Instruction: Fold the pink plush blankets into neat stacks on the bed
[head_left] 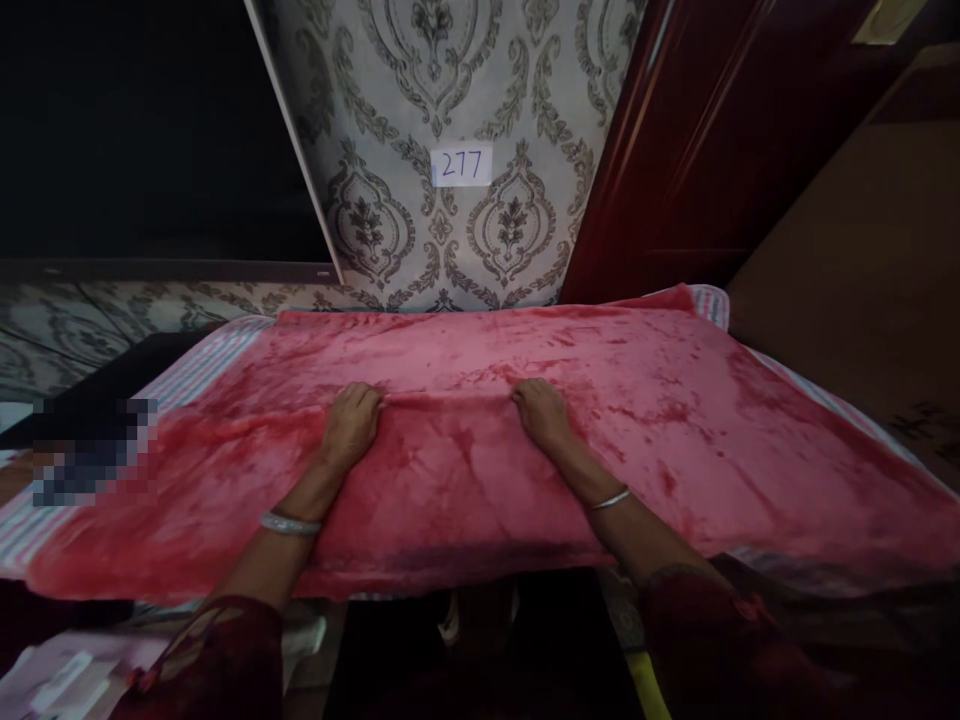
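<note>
A plush red blanket (pixel 450 480) lies spread over a table, with a striped cloth (pixel 202 365) showing beneath it along the sides. My left hand (pixel 352 420) is closed on a fold of the blanket left of the middle. To the right, my right hand (pixel 541 408) pinches the same fold at about the same distance. Between the two hands the fold runs as a straight raised ridge. Both fists rest on the blanket, and their fingertips are partly hidden in the fabric. A bracelet sits on each wrist.
A dark television screen (pixel 150 130) stands at the back left. Behind the table is patterned wallpaper (pixel 442 240) with a paper label (pixel 461 164) reading 277. A dark red wooden panel (pixel 675 150) and a brown board (pixel 862 250) rise on the right. Papers (pixel 75 675) lie at the lower left.
</note>
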